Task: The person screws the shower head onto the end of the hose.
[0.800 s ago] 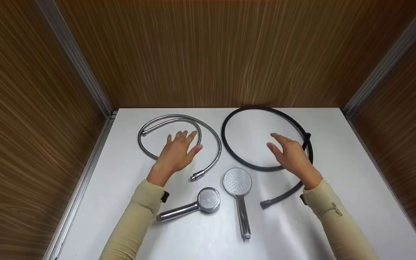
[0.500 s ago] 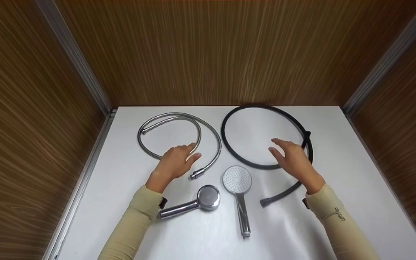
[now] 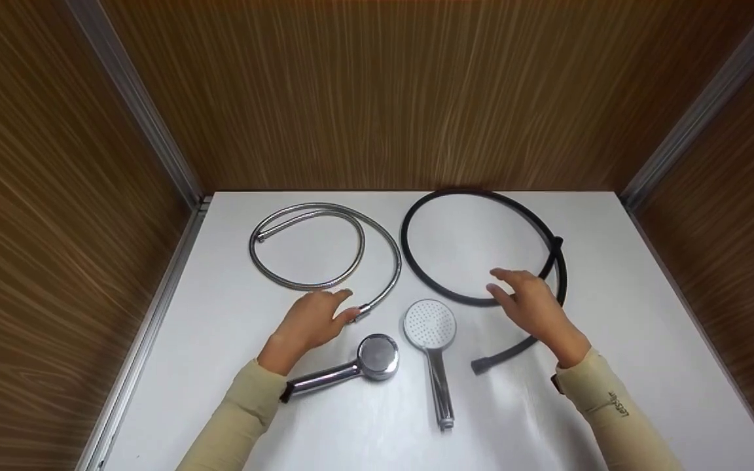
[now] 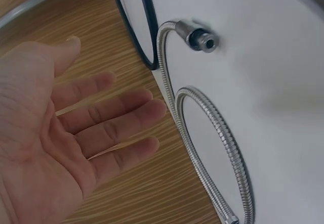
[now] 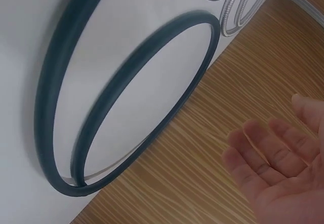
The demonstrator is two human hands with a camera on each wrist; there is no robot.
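Note:
My left hand (image 3: 311, 319) hovers over the table near the end fitting of a silver metal shower hose (image 3: 398, 258), its thumb overlapping that fitting in the head view. In the left wrist view its fingers (image 4: 121, 125) are extended and hold nothing, apart from the hose. Above the lower right part of a coiled black hose (image 3: 424, 278) is my right hand (image 3: 534, 307), loosely bent and holding nothing. Below and between the hands lie a chrome shower head (image 3: 377, 357), its handle end partly covered by the left cuff, and a round-faced shower head (image 3: 430, 325) with a perforated plate.
A white table (image 3: 364, 432) carries everything. Brown wood-grain panels (image 3: 377, 98) rise at the back and on both sides, with grey metal strips (image 3: 148, 131) at the corners.
Both hands have drawn back toward the body, the left one further, from inside the silver coil to beside its end fitting. The hoses and shower heads lie as before.

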